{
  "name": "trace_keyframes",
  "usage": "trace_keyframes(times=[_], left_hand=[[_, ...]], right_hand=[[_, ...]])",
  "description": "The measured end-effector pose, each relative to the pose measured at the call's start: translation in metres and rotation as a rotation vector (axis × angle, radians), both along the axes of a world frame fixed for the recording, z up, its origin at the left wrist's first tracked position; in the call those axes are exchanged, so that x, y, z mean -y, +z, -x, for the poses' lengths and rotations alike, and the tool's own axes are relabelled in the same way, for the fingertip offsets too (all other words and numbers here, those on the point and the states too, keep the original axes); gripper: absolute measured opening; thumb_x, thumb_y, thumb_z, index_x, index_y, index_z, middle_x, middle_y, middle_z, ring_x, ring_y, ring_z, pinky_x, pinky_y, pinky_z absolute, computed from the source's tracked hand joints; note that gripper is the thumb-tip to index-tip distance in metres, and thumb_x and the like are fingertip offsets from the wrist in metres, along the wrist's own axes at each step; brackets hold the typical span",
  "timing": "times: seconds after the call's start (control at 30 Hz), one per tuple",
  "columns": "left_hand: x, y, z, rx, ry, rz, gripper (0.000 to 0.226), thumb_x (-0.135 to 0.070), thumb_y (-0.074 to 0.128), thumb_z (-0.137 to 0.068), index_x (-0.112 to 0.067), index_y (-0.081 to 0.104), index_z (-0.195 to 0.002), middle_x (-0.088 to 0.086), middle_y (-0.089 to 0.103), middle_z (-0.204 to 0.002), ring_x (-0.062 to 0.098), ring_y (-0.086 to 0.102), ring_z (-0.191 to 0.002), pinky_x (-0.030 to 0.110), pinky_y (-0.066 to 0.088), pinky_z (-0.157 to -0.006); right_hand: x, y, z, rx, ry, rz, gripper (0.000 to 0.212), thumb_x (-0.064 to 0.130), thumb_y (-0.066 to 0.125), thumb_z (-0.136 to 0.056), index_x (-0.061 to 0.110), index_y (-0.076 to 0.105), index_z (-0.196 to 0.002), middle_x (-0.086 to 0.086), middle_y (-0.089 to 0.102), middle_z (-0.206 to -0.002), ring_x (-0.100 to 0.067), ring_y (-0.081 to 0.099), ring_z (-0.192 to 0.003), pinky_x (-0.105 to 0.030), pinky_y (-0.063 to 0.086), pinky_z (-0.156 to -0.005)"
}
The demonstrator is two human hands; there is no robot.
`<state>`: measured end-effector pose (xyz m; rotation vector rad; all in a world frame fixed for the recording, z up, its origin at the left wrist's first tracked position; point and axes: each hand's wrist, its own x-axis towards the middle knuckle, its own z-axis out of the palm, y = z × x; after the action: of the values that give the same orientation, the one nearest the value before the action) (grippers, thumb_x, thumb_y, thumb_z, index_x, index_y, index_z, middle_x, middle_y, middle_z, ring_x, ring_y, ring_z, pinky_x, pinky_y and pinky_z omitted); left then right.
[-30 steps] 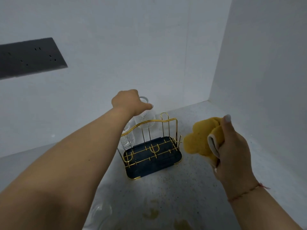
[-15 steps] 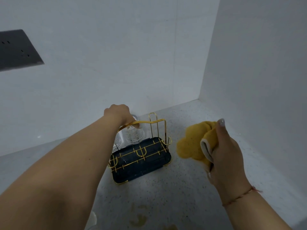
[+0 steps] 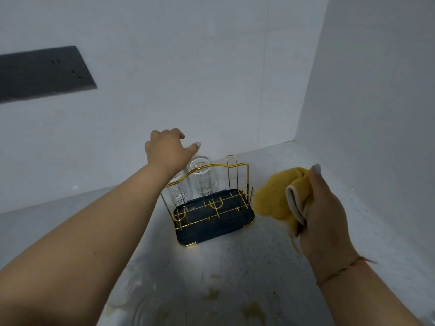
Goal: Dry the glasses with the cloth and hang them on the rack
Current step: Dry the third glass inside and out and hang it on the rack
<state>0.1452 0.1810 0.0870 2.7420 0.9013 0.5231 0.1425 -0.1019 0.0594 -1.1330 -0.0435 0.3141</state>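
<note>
At centre frame, two clear ribbed glasses (image 3: 203,177) hang upside down on the gold-wire rack with dark tray (image 3: 213,214). Left hand (image 3: 167,153) hovers just above them, fingers relaxed, grasping nothing; withdraw it straight upward to avoid knocking either glass. Right hand (image 3: 323,209), at right, clenches the bunched yellow cloth (image 3: 276,196), ready for the next glass.

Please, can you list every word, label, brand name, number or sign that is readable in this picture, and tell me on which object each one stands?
None: no readable text shows anywhere in this view.
Dark wall panel: only small dark slots, no letters.
Gold wire rack and its two glasses: patterned glass, no label or brand.
Yellow cloth held in the right hand: no tag text visible.
Walls and speckled counter: plain.
</note>
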Motion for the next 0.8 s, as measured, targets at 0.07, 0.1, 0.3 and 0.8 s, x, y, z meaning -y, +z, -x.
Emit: trace_keyframes(times=[0.07,0.1,0.3,0.8], left_hand=[[0.009,0.005,0.022,0.093,-0.036,-0.029,0.054,-0.057,0.057,-0.09,-0.016,0.06,-0.125,0.005,0.064,-0.124,0.03,0.042,-0.126,0.044,0.036,-0.094],[0.014,0.007,0.033,0.127,-0.061,-0.034,0.052,-0.054,0.057,-0.09,-0.016,0.06,-0.124,0.004,0.063,-0.124,0.03,0.042,-0.126,0.043,0.036,-0.094],[0.053,0.009,0.119,0.229,-0.281,0.084,0.039,-0.04,0.067,-0.088,-0.019,0.062,-0.12,-0.008,0.06,-0.109,0.019,0.045,-0.118,0.037,0.04,-0.094],[0.152,-0.096,0.248,-0.501,-0.516,-0.015,0.105,-0.072,0.062,-0.068,-0.027,0.018,-0.152,-0.011,0.038,-0.142,0.014,0.025,-0.131,0.031,0.015,-0.107]], right_hand=[[0.0,0.004,0.008,-0.008,0.006,0.014,0.041,0.054,0.046,-0.088,0.02,0.067,-0.097,-0.004,0.072,-0.096,-0.022,0.069,-0.09,-0.043,0.055,-0.079],[0.001,0.005,0.012,0.009,0.004,0.046,0.039,0.052,0.045,-0.09,0.021,0.068,-0.094,-0.001,0.073,-0.093,-0.02,0.069,-0.089,-0.041,0.054,-0.08],[0.006,0.0,0.044,0.016,0.012,0.125,0.035,0.046,0.049,-0.091,0.019,0.07,-0.085,-0.005,0.071,-0.097,-0.021,0.065,-0.098,-0.038,0.049,-0.087],[0.066,-0.037,0.115,-0.356,0.021,-0.043,0.033,0.039,0.053,-0.09,0.012,0.072,-0.094,-0.007,0.076,-0.082,-0.025,0.073,-0.074,-0.043,0.06,-0.068]])
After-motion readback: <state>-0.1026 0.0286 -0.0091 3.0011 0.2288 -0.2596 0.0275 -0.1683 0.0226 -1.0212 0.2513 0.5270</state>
